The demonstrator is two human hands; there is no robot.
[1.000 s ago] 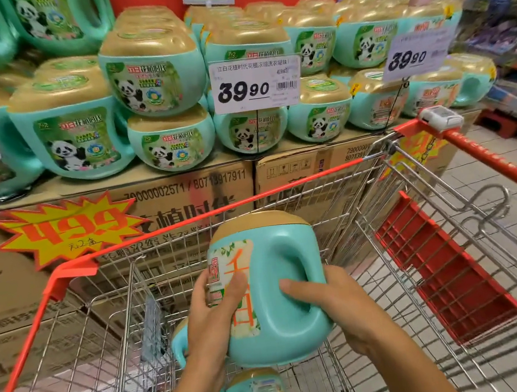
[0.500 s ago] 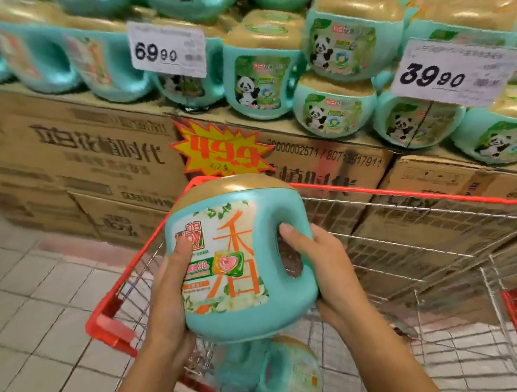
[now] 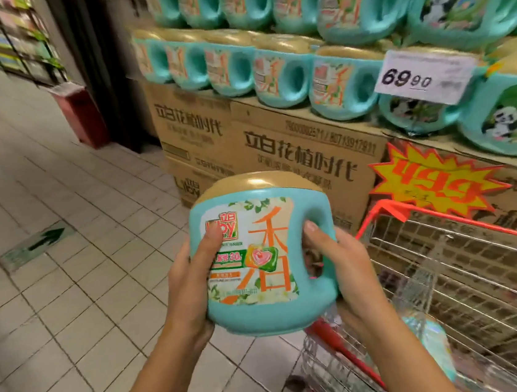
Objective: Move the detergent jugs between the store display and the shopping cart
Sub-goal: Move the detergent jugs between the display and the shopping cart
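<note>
Both hands are gripping one teal jug (image 3: 265, 256) at frame centre, outside the cart (image 3: 452, 270) at lower right: left hand (image 3: 190, 287) cupping its side, right hand (image 3: 338, 260) wrapping the handle. Judging by the matching row (image 3: 268, 69) on the display at upper centre, keeping it upright and supporting its base should be helping it slot in there.

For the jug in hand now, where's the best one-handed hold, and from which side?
Take the jug by its moulded handle loop, coming in from its right side. The jug is upright, label toward the camera, and the loop opening faces that side; the right hand already has fingers at it. The left hand only braces the smooth, rounded left wall, probably a weaker hold alone.
</note>
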